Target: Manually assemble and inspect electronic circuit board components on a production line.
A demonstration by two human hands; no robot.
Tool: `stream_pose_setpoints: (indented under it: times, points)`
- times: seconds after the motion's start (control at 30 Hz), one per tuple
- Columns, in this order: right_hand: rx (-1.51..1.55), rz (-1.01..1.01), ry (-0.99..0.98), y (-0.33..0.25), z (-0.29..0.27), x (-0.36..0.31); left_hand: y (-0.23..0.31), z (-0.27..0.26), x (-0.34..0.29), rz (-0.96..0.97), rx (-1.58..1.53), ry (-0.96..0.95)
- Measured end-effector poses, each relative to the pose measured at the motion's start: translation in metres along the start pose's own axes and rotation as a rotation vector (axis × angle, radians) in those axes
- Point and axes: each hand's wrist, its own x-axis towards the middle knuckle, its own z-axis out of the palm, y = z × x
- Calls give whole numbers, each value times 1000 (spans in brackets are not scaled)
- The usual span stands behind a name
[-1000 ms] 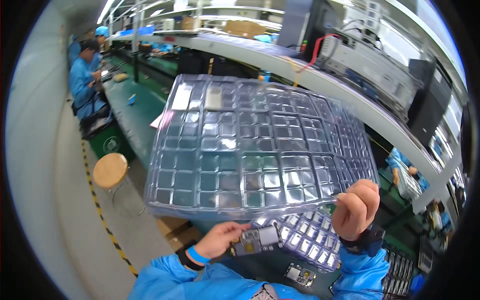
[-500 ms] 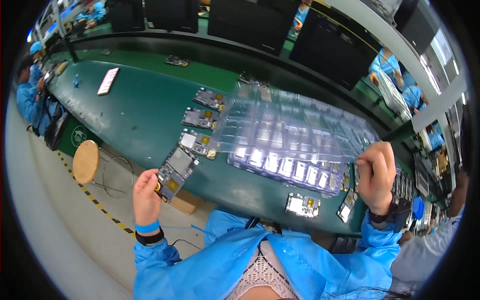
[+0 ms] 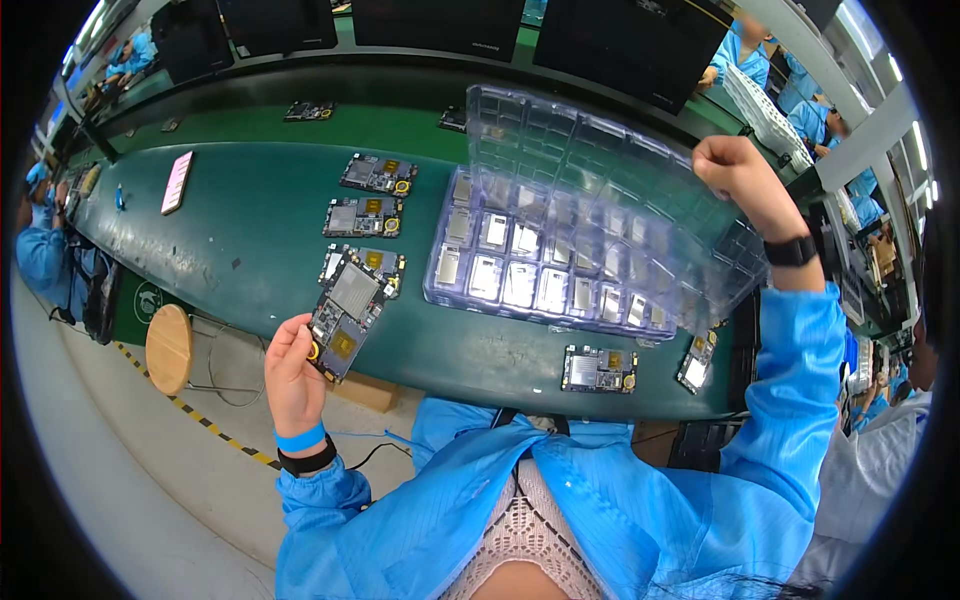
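Note:
In my left hand point(image 3: 293, 375) a phone circuit board point(image 3: 353, 292) is pinched by its near end, with a silver shield and a yellow patch facing up. It hangs just over the table's near edge and partly overlaps another board point(image 3: 385, 262). My right hand point(image 3: 738, 178) is closed at the edge of a clear plastic blister tray point(image 3: 560, 125), which tilts up at the far side. Under it lies a stack of filled clear trays point(image 3: 450, 285), its pockets holding boards with silver shields.
Two more boards point(image 3: 362, 217) point(image 3: 380, 174) lie left of the stack. Near the front edge are a board point(image 3: 600, 369) and a slanted one point(image 3: 697, 362). A pink-and-white strip point(image 3: 177, 183) lies far left on the green table point(image 3: 270, 215). Dark monitors point(image 3: 620, 55) stand behind; a wooden stool point(image 3: 170, 348) is left.
My right hand has moved up and away, raising the clear tray's edge and uncovering the pockets below. My left hand keeps its board nearly in place. The view has shifted slightly.

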Motion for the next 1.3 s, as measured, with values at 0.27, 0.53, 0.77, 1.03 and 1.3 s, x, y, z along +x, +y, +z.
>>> stream_pose_setpoints:
  times: [0.27, 0.53, 0.77, 1.03, 1.3]
  points:
    - [411, 5, -229, -1, -27, 33, 7, -12, 2, 51, 20, 55]
    - [188, -823, 256, -188, -62, -45, 6, -22, 1, 178, -28, 100]
    - [-237, -1408, 1334, -316, 31, 25, -15, -33, -4, 140, -209, 136]
    - [-520, -1603, 1116, -367, 98, 178, -13, -42, -3, 86, -287, 147]
    - [-423, -1447, 1192, -419, 159, 291, -28, -81, -13, 137, -223, 311]
